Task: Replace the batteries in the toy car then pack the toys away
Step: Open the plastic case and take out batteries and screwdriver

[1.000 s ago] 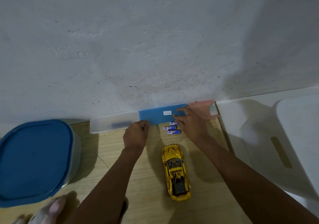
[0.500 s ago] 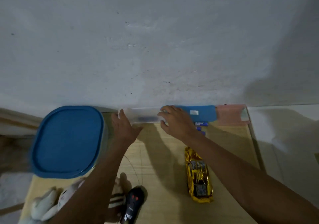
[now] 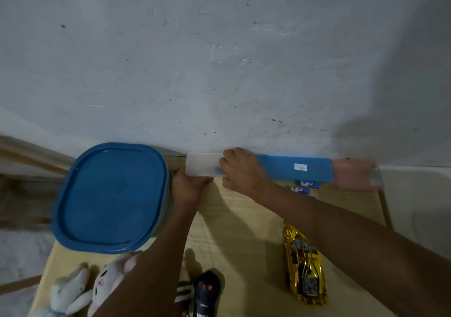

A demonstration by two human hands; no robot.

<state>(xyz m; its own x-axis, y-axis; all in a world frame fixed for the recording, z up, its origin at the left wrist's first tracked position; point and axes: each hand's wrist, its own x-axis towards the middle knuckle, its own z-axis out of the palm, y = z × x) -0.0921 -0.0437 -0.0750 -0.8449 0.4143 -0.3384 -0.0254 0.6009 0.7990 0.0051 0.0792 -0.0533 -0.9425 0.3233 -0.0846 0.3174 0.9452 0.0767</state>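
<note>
A long narrow box [image 3: 292,169] with clear, blue and pink sections lies along the wall at the back of the wooden table [image 3: 246,238]. My left hand [image 3: 188,187] grips its clear left end, thumb along the front edge. My right hand [image 3: 241,172] curls over the top where clear meets blue. Blue-and-white batteries [image 3: 309,184] lie just in front of the blue section. The gold toy car [image 3: 305,263] lies on the table under my right forearm, its nose pointing toward the wall. A black remote control [image 3: 207,290] lies near the front edge.
A tub with a blue lid [image 3: 109,197] stands at the table's left, close to my left hand. A plush bunny [image 3: 105,280] lies at the front left, partly under my left arm. The white wall rises right behind the box.
Both hands have slid left along the box, from its blue middle to its clear left end. The view has swung left, bringing the tub, bunny and remote into sight.
</note>
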